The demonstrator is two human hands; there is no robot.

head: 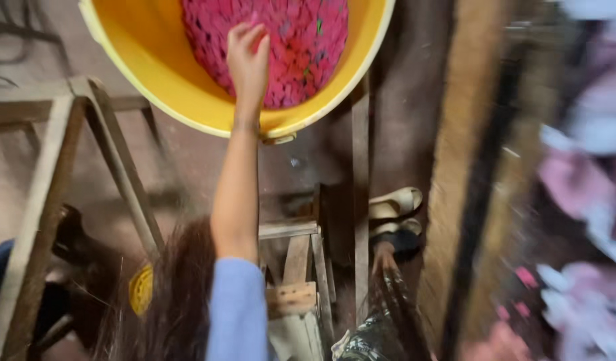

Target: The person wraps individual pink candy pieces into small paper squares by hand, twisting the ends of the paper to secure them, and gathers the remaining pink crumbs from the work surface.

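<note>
My left hand (248,60) reaches forward into a large yellow tub (154,73) at the top of the view. The tub holds a heap of small pink pieces (301,40), with a few green bits among them. My fingers are bent and rest on the near left side of the heap; I cannot tell whether they grip any pieces. My forearm is bare, and a light blue sleeve (238,307) covers the upper arm. My right hand is out of view.
A wooden frame (61,160) stands at the left, and a wooden stool or stand (294,267) sits below the tub. A pair of pale shoes (395,207) lies on the floor. A woven mat edge (462,167) and blurred pink and white shapes (582,200) fill the right. Dark hair (178,294) hangs at the bottom.
</note>
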